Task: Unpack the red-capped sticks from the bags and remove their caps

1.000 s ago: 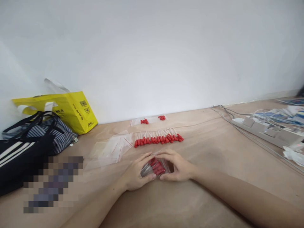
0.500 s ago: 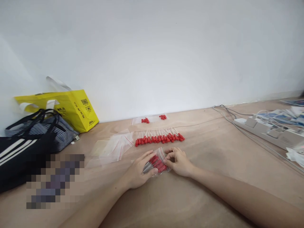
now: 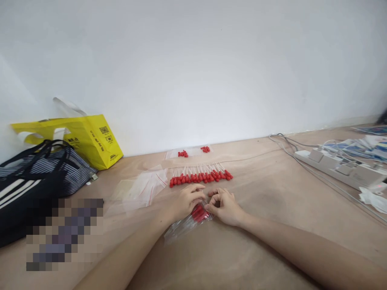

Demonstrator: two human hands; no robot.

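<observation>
A clear zip bag [image 3: 180, 231] lies on the table in front of me, holding several droppers with red bulbs [image 3: 199, 213]. My left hand [image 3: 186, 202] is closed over the bag's upper edge from the left, fingers bent. From the right, my right hand [image 3: 226, 207] pinches the same edge between thumb and fingers. The bag's seal is mostly hidden beneath my fingers. Just beyond my hands, a row of glass droppers [image 3: 201, 177] lies side by side, red bulbs towards me. Flat zip bags [image 3: 148, 185] with red seal lines are fanned out to the left.
Two small groups of red pieces [image 3: 183, 154] lie on clear plastic near the wall. At left stand a yellow bag [image 3: 90, 141] and a dark striped bag [image 3: 72, 173]. A white power strip [image 3: 341, 163] with cables and paper sheets [image 3: 375, 147] occupies the right.
My left hand has moved from the bag's left side up to its top edge, uncovering the lower part of the bag. My right hand stays at the edge.
</observation>
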